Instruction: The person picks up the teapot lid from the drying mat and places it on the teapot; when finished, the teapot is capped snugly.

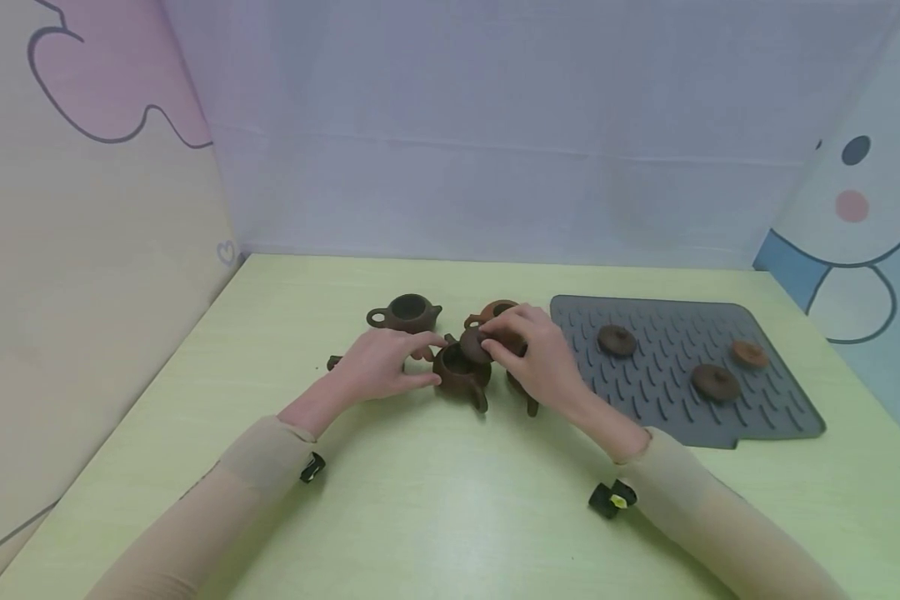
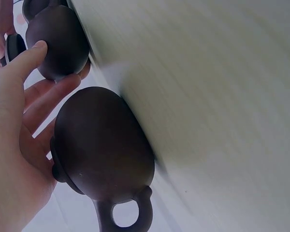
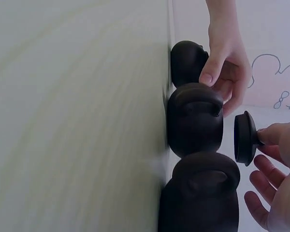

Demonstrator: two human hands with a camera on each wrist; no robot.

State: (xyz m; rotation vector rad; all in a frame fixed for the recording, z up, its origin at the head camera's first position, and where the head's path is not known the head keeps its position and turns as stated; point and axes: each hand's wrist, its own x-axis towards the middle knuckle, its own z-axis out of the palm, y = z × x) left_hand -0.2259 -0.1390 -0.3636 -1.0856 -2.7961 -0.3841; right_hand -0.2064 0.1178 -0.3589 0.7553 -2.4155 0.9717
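Observation:
In the head view, a dark brown teapot [image 1: 461,382] stands on the table, its mouth uncovered. My left hand [image 1: 382,365] holds it from the left, thumb and fingers on either side of its body. My right hand [image 1: 536,354] pinches a dark round lid [image 3: 242,138] by its knob. The lid is tilted on edge above and to the right of the teapot's mouth. Beneath my left hand sits a lidded teapot [image 2: 104,140], mostly hidden in the head view. Another dark teapot [image 3: 198,208], partly covered by my right hand in the head view, stands close on the right.
Behind my hands stand an uncovered dark teapot [image 1: 418,318] and a reddish-brown teapot [image 1: 487,315]. A grey ridged mat [image 1: 656,408] lies at the right, bearing two dark lids, one of them nearer [image 1: 716,383], and a reddish lid [image 1: 750,354]. Printed cloth walls border the table.

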